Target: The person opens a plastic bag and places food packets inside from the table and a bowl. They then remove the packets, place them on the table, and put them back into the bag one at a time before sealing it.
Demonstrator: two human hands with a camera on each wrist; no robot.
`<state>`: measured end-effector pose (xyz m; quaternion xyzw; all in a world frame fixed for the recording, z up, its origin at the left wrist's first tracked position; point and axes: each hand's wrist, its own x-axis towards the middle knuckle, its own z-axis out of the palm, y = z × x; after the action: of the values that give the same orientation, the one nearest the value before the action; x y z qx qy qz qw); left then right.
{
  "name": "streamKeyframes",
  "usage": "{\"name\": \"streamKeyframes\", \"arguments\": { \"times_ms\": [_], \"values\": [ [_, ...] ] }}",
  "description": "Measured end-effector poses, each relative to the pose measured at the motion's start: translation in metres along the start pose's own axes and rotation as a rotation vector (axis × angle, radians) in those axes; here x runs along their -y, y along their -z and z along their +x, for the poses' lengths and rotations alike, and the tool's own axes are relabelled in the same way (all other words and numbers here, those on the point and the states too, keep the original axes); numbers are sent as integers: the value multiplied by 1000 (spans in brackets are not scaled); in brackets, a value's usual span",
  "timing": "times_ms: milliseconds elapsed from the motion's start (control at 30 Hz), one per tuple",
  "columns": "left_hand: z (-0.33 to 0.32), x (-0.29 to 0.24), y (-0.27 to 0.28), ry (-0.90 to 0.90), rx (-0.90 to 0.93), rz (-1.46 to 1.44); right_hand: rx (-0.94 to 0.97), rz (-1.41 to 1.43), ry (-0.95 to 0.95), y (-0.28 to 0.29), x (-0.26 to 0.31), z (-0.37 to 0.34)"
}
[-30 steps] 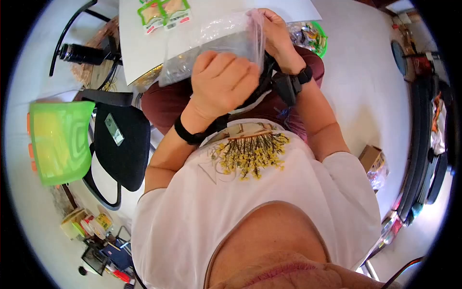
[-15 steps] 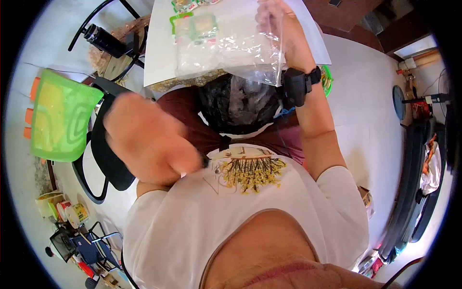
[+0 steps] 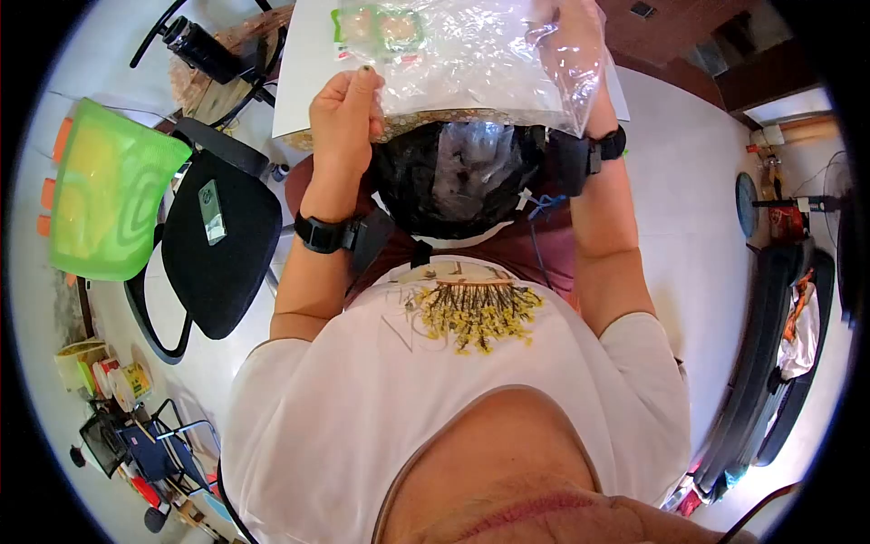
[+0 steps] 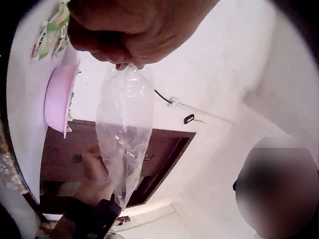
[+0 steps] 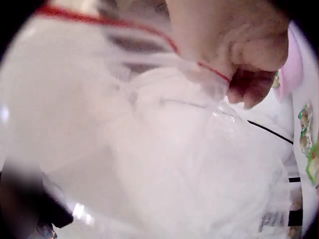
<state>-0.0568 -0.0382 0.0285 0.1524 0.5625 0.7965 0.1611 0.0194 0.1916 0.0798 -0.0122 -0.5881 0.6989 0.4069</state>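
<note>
Two hands [image 3: 344, 113] [image 5: 234, 45], one seemingly red-edged bag [image 3: 476, 72].

One left hand [image 3: 344, 116] and one right hand [image 3: 577, 54] make two in all, with one clear bag [image 3: 480, 82] between them. Two black wristbands [image 3: 317, 233] and two black boxes [image 3: 568, 165] are worn, one of each per arm. At least two green-edged packets [image 4: 48, 37] and one pink basin [image 4: 56, 102] stand on one white tabletop [image 3: 297, 72]. One black plastic bag [image 3: 408, 186] is near. To the left are one black chair [image 3: 240, 249], one phone-like slab [image 3: 213, 218] and, farther off, one dark flask [image 3: 204, 53].
</note>
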Motion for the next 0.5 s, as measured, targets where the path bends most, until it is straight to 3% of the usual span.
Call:
{"name": "streamKeyframes", "arguments": {
  "times_ms": [133, 233, 333, 433, 500],
  "values": [
    [0, -9, -6, -60, -62, -28, -97, -113, -63, 14, -17, 7],
    [2, -13, 3, -132, -56, -16, 20, -183, 12, 27, -23, 11],
    [5, -22, 9, -98, -90, -57, 58, 153, -84, 46, -42, 27],
    [8, -23, 14, -97, -68, -86, -29, -73, -20, 43, -46, 28],
    [11, -22, 18, -104, -53, -64, 14, -88, 24, 48, -53, 34]
  ]
}}
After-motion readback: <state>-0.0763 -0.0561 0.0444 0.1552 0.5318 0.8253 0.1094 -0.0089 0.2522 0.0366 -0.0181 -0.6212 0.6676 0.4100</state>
